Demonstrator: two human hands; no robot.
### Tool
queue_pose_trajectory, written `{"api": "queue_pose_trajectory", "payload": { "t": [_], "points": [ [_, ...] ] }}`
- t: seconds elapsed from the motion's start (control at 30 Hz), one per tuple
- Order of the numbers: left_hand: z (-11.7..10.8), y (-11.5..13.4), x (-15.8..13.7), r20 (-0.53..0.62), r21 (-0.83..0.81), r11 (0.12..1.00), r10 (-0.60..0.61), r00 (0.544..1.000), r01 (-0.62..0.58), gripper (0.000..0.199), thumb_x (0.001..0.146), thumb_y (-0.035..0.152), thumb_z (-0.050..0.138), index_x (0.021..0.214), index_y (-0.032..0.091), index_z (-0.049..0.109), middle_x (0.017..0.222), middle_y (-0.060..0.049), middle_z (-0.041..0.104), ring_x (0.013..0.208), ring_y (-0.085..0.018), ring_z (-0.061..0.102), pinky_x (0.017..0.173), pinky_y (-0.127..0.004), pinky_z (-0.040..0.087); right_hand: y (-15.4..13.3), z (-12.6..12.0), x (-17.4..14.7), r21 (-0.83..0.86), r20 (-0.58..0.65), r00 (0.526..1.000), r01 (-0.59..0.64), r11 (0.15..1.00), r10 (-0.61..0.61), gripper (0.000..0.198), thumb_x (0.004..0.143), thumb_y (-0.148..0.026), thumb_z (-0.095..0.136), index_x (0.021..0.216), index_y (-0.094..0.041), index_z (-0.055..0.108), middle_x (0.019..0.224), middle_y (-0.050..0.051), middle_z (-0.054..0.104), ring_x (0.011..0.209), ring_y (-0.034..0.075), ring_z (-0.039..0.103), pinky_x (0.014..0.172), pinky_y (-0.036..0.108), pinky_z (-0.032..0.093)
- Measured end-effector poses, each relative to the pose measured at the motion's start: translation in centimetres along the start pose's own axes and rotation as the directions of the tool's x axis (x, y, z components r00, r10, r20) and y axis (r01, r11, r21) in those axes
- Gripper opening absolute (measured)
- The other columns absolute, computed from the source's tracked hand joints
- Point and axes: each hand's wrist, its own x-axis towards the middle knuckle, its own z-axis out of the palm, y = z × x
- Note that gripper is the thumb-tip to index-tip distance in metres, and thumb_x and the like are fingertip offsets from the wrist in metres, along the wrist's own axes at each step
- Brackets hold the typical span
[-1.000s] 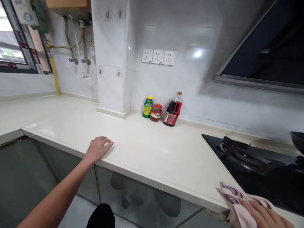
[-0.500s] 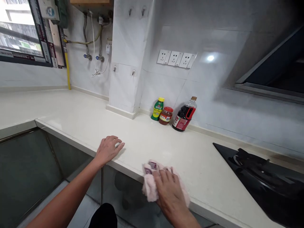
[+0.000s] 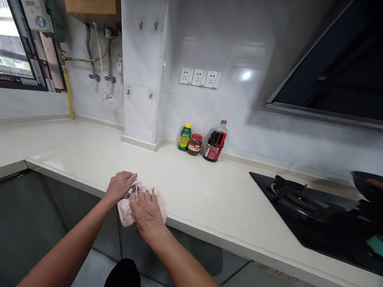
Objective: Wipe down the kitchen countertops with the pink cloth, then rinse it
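Observation:
A pale pink cloth (image 3: 161,204) with a purple patterned part lies bunched on the white countertop (image 3: 197,195), one side hanging over the front edge. My right hand (image 3: 147,211) presses down on it, fingers curled into the fabric. Right beside it, at the cloth's left corner, is my left hand (image 3: 121,186), its fingers stretched forward over the counter's edge. Whether those fingertips touch the cloth is hard to tell.
Along the wall stand a green bottle (image 3: 184,137) with a yellow cap, a red-lidded jar (image 3: 195,145) and a large dark sauce bottle (image 3: 216,142). A black gas stove (image 3: 299,207) and a wok (image 3: 368,183) are at the right, below a range hood (image 3: 335,79).
My right hand has slid the cloth left along the counter's front edge, up to my left hand. The view has turned right, bringing more of the stove and the wok into sight.

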Motion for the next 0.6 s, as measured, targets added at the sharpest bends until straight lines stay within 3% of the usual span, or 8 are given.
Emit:
{"api": "queue_pose_trajectory", "payload": {
  "t": [0.1, 0.2, 0.37, 0.53, 0.6],
  "points": [
    [-0.3, 0.1, -0.4, -0.008, 0.029, 1.0, 0.01, 1.0, -0.01, 0.051, 0.092, 0.055, 0.034, 0.101, 0.024, 0.074, 0.117, -0.007, 0.075, 0.115, -0.027, 0.062, 0.097, -0.038, 0.045, 0.9, -1.0, -2.2, -0.004, -0.041, 0.999, -0.027, 1.0, 0.027, 0.04, 0.096, -0.041, 0.06, 0.13, -0.018, 0.056, 0.131, 0.01, 0.058, 0.112, 0.023, 0.061, 0.094, 0.047, 0.054],
    [-0.6, 0.4, -0.6, -0.009, 0.04, 0.999, 0.02, 1.0, -0.02, 0.051, 0.092, 0.056, 0.035, 0.1, 0.025, 0.074, 0.118, -0.007, 0.074, 0.116, -0.028, 0.062, 0.096, -0.04, 0.046, 3.6, -1.5, -6.4, -0.024, -0.074, 0.994, -0.087, 0.996, 0.085, 0.038, 0.094, -0.04, 0.062, 0.128, -0.023, 0.058, 0.133, 0.01, 0.059, 0.115, 0.025, 0.059, 0.098, 0.049, 0.052],
    [-0.9, 0.7, -1.0, -0.001, 0.029, 0.999, 0.044, 0.999, -0.044, 0.048, 0.091, 0.056, 0.037, 0.1, 0.026, 0.073, 0.117, -0.006, 0.075, 0.116, -0.03, 0.063, 0.094, -0.042, 0.047, 12.3, -1.4, -16.9, -0.118, -0.183, 0.957, -0.25, 0.961, 0.226, 0.056, 0.075, -0.032, 0.072, 0.129, -0.025, 0.06, 0.125, 0.013, 0.065, 0.119, 0.035, 0.057, 0.096, 0.051, 0.05],
    [-0.8, 0.9, -1.4, 0.005, 0.007, 0.998, 0.068, 0.998, -0.068, 0.045, 0.091, 0.057, 0.039, 0.1, 0.028, 0.073, 0.117, -0.005, 0.075, 0.116, -0.03, 0.062, 0.093, -0.044, 0.046, 21.1, -4.4, -25.5, -0.134, -0.089, 0.955, -0.294, 0.946, 0.284, 0.057, 0.082, -0.046, 0.063, 0.137, -0.032, 0.058, 0.135, 0.006, 0.065, 0.124, 0.031, 0.061, 0.099, 0.042, 0.053],
    [-0.6, 0.7, -1.5, 0.001, -0.007, 0.997, 0.081, 0.997, -0.081, 0.044, 0.092, 0.057, 0.039, 0.1, 0.029, 0.072, 0.117, -0.005, 0.074, 0.115, -0.03, 0.062, 0.093, -0.044, 0.046, 23.1, -5.8, -26.9, -0.02, -0.026, 0.91, -0.413, 0.91, 0.413, 0.051, 0.088, -0.048, 0.055, 0.137, -0.033, 0.06, 0.138, 0.003, 0.063, 0.128, 0.028, 0.059, 0.102, 0.038, 0.052]
  ]
}}
